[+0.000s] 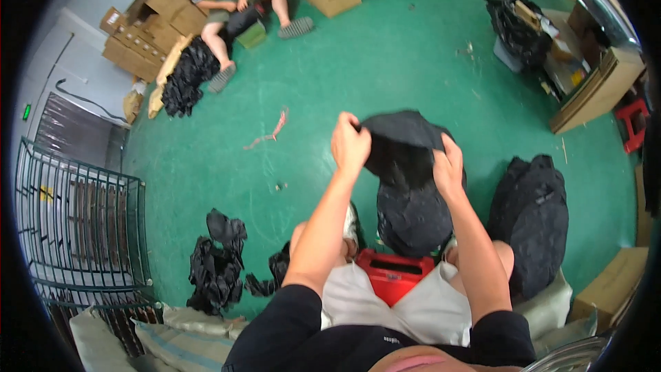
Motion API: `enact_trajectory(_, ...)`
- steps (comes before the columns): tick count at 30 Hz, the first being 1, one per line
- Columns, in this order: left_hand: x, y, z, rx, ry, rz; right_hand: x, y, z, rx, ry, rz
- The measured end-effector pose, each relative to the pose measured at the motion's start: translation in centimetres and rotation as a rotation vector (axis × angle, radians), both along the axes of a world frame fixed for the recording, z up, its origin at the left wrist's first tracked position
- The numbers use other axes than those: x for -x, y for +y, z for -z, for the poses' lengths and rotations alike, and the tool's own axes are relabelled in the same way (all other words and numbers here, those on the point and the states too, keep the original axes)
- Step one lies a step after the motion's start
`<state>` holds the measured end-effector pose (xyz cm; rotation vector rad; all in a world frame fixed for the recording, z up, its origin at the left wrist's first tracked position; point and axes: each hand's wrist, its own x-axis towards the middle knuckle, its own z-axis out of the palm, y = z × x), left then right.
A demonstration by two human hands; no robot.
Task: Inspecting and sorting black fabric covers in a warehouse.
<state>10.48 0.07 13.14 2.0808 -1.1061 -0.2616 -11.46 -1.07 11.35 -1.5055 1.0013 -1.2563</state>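
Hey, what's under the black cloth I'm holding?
Below the black cloth, gripped by your left hand and right hand, a black bundle shows. The cloth hides whatever lies directly behind it, and I can't tell how far the bundle continues there.

From my remote station I see 1 black piece of material [403,134], matte and limp, spread between 2 hands. The left hand [350,143] pinches its left edge and the right hand [448,162] grips it at the right; its top edge bows upward in a rounded arc, and a darker patch shows in the middle. Directly below it I see 1 bulky black bundle [414,224], rounded and wrinkled, between the person's feet. I can't tell whether the 2 are joined.
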Motion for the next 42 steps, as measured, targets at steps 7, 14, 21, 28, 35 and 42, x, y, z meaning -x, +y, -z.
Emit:
enact_trajectory(7,1.6,-1.1,2.2,0.224,0.090,-0.008,0.7,0.5,1.3,-0.285,0.299,-0.215)
enact_trajectory(14,4.8,-0.4,3.8,0.254,0.208,0.223,-0.9,2.7,-0.2,-0.686,0.102,-0.180)
enact_trajectory(21,6.4,1.9,0.2,0.089,0.209,0.644,0.1,0.3,1.4,-0.810,-0.376,-0.034)
enact_trajectory(28,7.3,2.9,0.3,0.199,-0.159,0.824,0.2,0.6,2.3,-0.732,-0.494,-0.127)
enact_trajectory(35,6.0,2.1,-0.3,0.065,0.065,0.779,0.0,0.5,1.7,-0.607,-0.352,-0.268)
enact_trajectory(42,4.9,1.4,0.3,0.062,0.244,0.664,-0.3,1.1,-0.4,-0.525,-0.273,-0.301)
